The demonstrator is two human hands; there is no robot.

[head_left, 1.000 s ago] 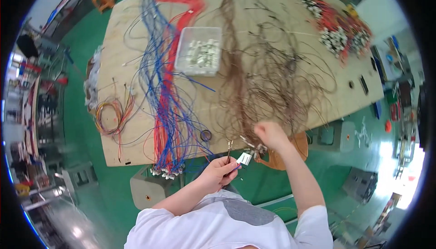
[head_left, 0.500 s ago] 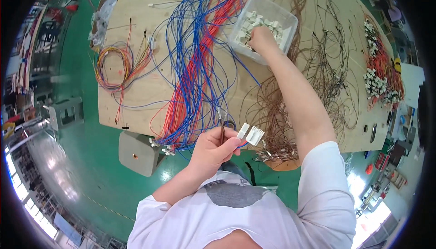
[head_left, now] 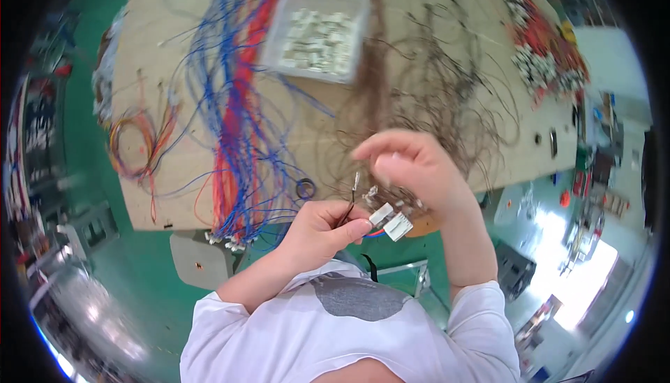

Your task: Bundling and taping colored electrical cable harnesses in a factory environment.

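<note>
My left hand is closed in front of the table's near edge, thumb pressed over its fingers. It grips white connector housings with wires, whose blocks stick out to the right of the thumb. Dark wires with bare metal terminals rise above the same hand, and short blue and red wires show beside the blocks. My right hand hovers just above and to the right, over the brown wires. Motion smears its bent fingers, and whether anything lies between them is unclear.
A clear plastic box of white housings stands on the wooden table. Blue wires and red wires run left of it. A coiled multicolour bundle lies far left; red wires with white connectors lie far right.
My right hand has left the plastic box and come back toward my left hand. The view has shifted, so the table sits further left. My left hand keeps its grip on the housings.
</note>
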